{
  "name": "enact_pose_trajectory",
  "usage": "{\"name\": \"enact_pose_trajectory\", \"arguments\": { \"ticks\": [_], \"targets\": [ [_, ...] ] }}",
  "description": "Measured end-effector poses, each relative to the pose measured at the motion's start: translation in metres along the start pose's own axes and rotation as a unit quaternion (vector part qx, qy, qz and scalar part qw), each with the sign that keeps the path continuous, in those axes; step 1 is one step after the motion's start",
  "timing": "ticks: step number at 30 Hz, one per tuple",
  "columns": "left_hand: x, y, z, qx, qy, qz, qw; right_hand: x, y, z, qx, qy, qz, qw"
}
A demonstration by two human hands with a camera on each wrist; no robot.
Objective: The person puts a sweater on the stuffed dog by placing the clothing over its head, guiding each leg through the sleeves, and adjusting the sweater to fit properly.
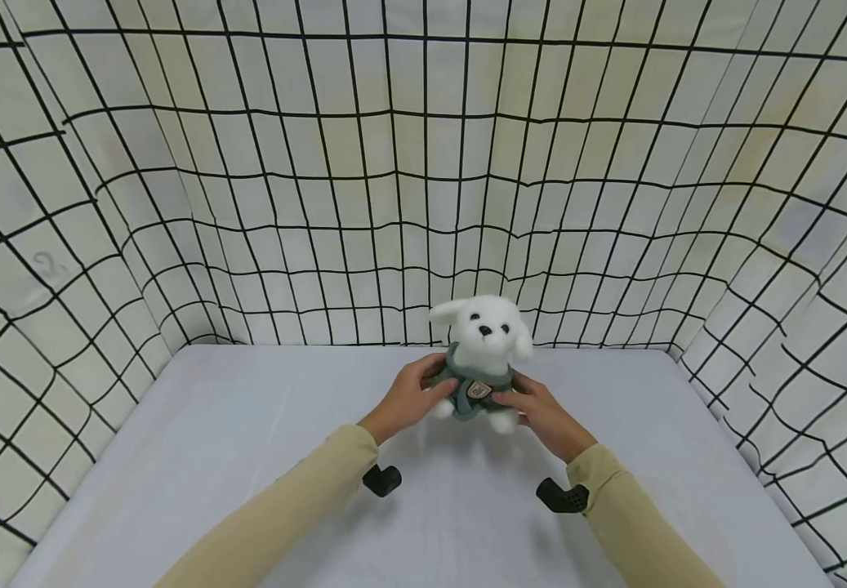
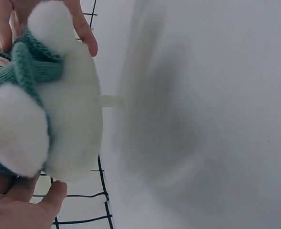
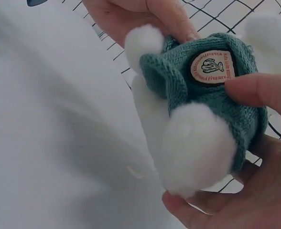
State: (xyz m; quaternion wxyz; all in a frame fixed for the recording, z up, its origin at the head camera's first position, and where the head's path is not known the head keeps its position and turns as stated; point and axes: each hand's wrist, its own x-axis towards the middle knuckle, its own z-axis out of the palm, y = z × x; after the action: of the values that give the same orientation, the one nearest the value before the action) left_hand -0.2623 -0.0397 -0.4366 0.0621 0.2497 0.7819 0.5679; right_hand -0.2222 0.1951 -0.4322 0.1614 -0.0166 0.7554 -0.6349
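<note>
- Grid-patterned cloth walls (image 1: 247,204) all round: left, right and far side; pale grey tabletop (image 1: 210,457) below.
- Two black wrist mounts (image 1: 382,480) under the beige sleeves (image 1: 298,498), near side; nothing between head camera and toy.
- White plush dog (image 1: 483,359) at table centre, toward far wall, held between both hands just above or on the surface, cannot tell which.
- Stood upright, long axis vertical, face toward the near side, ears out to left and right.
- Green knit sweater (image 3: 202,90) on body, round badge (image 3: 211,67) on chest, facing near.
- Left hand (image 1: 410,398) clamped on toy's left flank, fingers curled round body and foot.
- Right hand (image 1: 541,412) clamped on right flank, thumb (image 3: 255,88) pressed on sweater beside badge.
- White tail tag (image 2: 111,101) stuck out of toy's back, in left wrist view.
</note>
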Motion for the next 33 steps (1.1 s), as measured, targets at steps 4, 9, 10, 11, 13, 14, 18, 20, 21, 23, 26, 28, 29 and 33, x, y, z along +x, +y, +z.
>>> {"name": "enact_pose_trajectory", "arguments": {
  "ticks": [4,9,10,11,13,14,18,20,21,23,26,28,29,33],
  "targets": [
    [0.0,-0.003,-0.002,0.014,-0.004,0.01,0.9998,0.005,0.003,0.004,-0.013,0.019,-0.006,1.0],
    [-0.002,-0.008,-0.004,0.037,0.004,0.009,0.9993,0.013,0.012,0.01,-0.046,0.056,-0.013,0.997],
    [-0.002,-0.008,-0.004,0.041,0.005,0.008,0.9991,0.015,0.014,0.012,-0.054,0.062,-0.016,0.996],
    [-0.002,-0.009,-0.004,0.043,0.006,0.006,0.999,0.016,0.016,0.013,-0.061,0.069,-0.018,0.996],
    [-0.002,-0.01,-0.004,0.051,0.008,0.007,0.9986,0.018,0.019,0.016,-0.066,0.076,-0.027,0.995],
    [-0.002,-0.01,-0.005,0.055,0.009,0.005,0.9985,0.019,0.02,0.017,-0.067,0.079,-0.032,0.994],
    [0.0,-0.013,-0.006,0.065,0.012,-0.001,0.9978,0.024,0.021,0.021,-0.064,0.088,-0.056,0.993],
    [0.001,-0.014,-0.007,0.068,0.018,-0.007,0.9975,0.027,0.021,0.023,-0.066,0.092,-0.066,0.991],
    [0.002,-0.015,-0.008,0.071,0.022,-0.008,0.9972,0.028,0.02,0.024,-0.066,0.094,-0.068,0.991],
    [0.004,-0.016,-0.008,0.075,0.029,-0.009,0.9967,0.032,0.02,0.026,-0.067,0.097,-0.072,0.99],
    [0.006,-0.02,-0.009,0.086,0.038,-0.014,0.9955,0.038,0.022,0.029,-0.066,0.1,-0.072,0.99],
    [0.008,-0.024,-0.009,0.089,0.041,-0.014,0.995,0.042,0.024,0.03,-0.064,0.1,-0.072,0.99],
    [0.008,-0.026,-0.009,0.092,0.041,-0.015,0.9948,0.044,0.025,0.03,-0.064,0.101,-0.072,0.99],
    [0.011,-0.037,-0.01,0.104,0.03,-0.018,0.9939,0.049,0.029,0.031,-0.077,0.105,-0.069,0.989]
  ]
}}
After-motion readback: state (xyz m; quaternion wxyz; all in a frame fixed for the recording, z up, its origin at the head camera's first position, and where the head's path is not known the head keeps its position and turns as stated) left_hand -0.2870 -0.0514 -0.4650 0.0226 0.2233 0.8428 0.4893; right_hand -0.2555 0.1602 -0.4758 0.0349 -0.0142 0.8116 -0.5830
